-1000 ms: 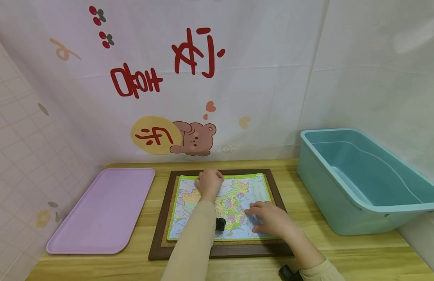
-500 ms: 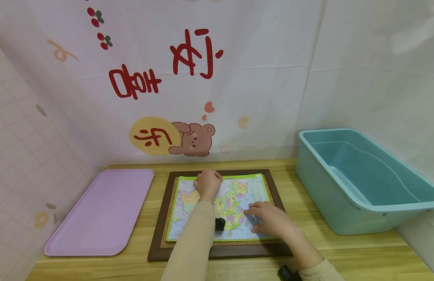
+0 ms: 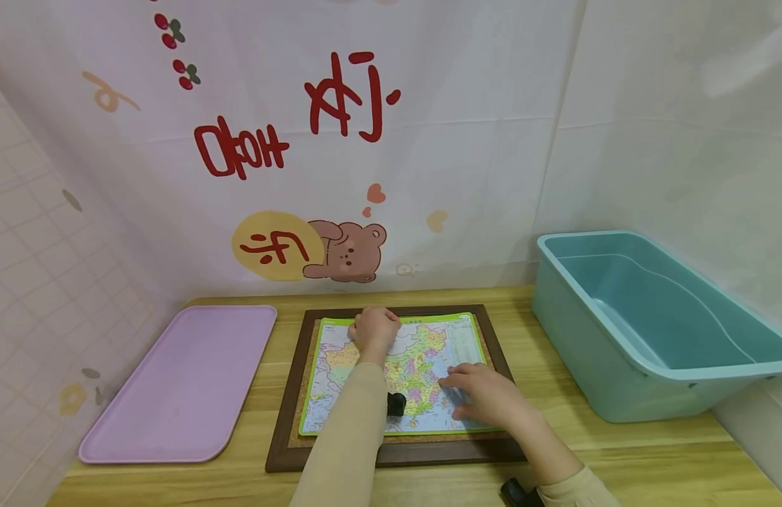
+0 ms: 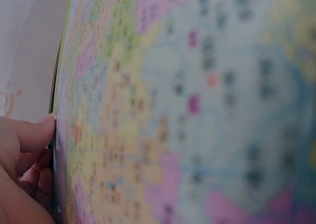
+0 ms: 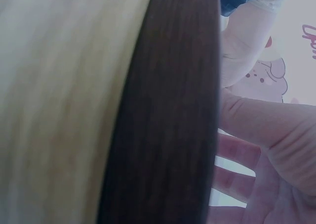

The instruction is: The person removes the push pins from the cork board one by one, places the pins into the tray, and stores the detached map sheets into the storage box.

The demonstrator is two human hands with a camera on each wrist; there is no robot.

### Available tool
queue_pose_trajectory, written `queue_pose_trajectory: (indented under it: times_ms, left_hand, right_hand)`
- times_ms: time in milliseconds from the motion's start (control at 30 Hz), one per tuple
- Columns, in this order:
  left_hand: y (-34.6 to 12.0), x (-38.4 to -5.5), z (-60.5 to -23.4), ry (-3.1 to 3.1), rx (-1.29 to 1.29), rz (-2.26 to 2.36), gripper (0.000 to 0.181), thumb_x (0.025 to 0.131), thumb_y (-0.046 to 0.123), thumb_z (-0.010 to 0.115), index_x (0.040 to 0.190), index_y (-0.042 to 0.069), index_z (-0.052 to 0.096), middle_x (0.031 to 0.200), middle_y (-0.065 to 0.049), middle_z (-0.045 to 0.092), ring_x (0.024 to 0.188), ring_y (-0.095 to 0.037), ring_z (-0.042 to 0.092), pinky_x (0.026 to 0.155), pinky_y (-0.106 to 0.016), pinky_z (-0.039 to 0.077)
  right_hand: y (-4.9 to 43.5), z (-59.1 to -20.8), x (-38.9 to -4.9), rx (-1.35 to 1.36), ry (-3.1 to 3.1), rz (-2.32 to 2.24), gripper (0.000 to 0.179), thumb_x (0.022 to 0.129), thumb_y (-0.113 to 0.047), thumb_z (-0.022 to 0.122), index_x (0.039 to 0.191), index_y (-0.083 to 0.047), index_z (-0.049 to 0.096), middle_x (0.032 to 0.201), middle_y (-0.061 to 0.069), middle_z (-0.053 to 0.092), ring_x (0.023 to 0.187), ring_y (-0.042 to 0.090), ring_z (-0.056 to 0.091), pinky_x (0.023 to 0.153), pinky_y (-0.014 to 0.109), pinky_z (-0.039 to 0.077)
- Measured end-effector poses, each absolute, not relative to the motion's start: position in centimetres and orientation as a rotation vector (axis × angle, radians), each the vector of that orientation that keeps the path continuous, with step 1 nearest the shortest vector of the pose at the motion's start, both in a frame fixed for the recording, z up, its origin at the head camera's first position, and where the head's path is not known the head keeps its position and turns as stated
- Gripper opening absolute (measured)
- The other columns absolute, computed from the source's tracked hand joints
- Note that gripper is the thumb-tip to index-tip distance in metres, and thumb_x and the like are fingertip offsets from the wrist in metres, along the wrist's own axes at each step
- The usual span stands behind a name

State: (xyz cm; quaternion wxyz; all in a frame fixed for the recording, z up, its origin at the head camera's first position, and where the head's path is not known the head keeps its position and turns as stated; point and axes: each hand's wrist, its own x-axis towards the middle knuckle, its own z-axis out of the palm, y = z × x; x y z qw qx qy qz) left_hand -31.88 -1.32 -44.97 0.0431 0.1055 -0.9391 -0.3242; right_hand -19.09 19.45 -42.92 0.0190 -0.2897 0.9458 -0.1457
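Observation:
A colourful map of China (image 3: 429,366) with a lime-green border lies on a cork board in a dark brown frame (image 3: 500,348). My left hand (image 3: 374,332) is at the map's top edge, its arm crossing over the map. In the left wrist view, the thumb and curled fingers of the left hand (image 4: 27,164) come down at that edge. I cannot tell whether anything is between their tips. My right hand (image 3: 488,398) rests on the map's lower right part, fingers loosely spread. The right wrist view shows the right hand (image 5: 261,150) behind the brown frame edge.
On the left of the wooden table (image 3: 467,486) lies a pink tray (image 3: 188,377). A teal tub (image 3: 593,366) stands at the right. A printed white cloth (image 3: 479,162) with a bear and red characters hangs behind. A small black camera (image 3: 396,404) is on the left wrist.
The whole head view has shifted very slightly. Both hands and the map keep the same place relative to each other.

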Motion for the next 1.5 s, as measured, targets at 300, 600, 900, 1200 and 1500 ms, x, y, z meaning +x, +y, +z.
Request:
queue_pose_trajectory:
  times_ms: [300,600,900,1200,1500]
  left_hand:
    - [-1.7,-32.0,-45.2,-2.931,0.265,-0.943,0.019,0.092,0.028,0.071,0.076,0.02,0.066,0.115,-0.008,0.058,0.108,-0.033,0.049,0.099,-0.055,0.031]
    - [-2.3,-31.9,-45.4,-2.909,0.207,-0.993,0.018,0.091,0.027,0.072,0.075,0.02,0.067,0.114,-0.007,0.061,0.106,-0.033,0.052,0.1,-0.057,0.032]
    - [-2.7,-31.2,-44.8,-2.891,0.167,-1.11,0.014,0.09,0.026,0.074,0.078,0.02,0.07,0.087,0.003,0.064,0.101,-0.031,0.055,0.098,-0.056,0.033]
    - [-3.0,-30.9,-44.6,-2.88,0.154,-1.236,0.014,0.091,0.027,0.074,0.081,0.017,0.07,0.084,0.003,0.065,0.1,-0.03,0.056,0.101,-0.055,0.031]
    - [-3.4,-30.7,-44.3,-2.898,0.134,-1.311,0.015,0.09,0.027,0.074,0.081,0.016,0.07,0.086,0.003,0.066,0.089,-0.025,0.058,0.098,-0.054,0.033]
  right_hand:
    - [19.4,-42.9,-19.1,-0.891,2.937,-0.458,0.052,0.074,-0.022,0.087,0.122,-0.011,0.071,0.131,0.016,0.061,0.116,0.042,0.057,0.09,0.054,0.051]
    - [19.3,-42.8,-19.0,-0.87,2.93,-0.47,0.052,0.074,-0.022,0.086,0.123,-0.011,0.071,0.131,0.016,0.06,0.118,0.042,0.056,0.092,0.055,0.05]
    - [19.4,-43.0,-19.0,-0.876,2.937,-0.458,0.052,0.074,-0.023,0.086,0.123,-0.011,0.071,0.131,0.016,0.061,0.118,0.041,0.056,0.091,0.054,0.05]
    - [19.4,-42.9,-18.9,-0.883,2.938,-0.465,0.052,0.074,-0.023,0.087,0.122,-0.011,0.071,0.131,0.016,0.061,0.118,0.041,0.057,0.091,0.055,0.05]
    - [19.4,-42.7,-18.8,-0.883,2.925,-0.48,0.052,0.074,-0.022,0.086,0.122,-0.01,0.071,0.13,0.017,0.061,0.118,0.042,0.057,0.091,0.055,0.05]
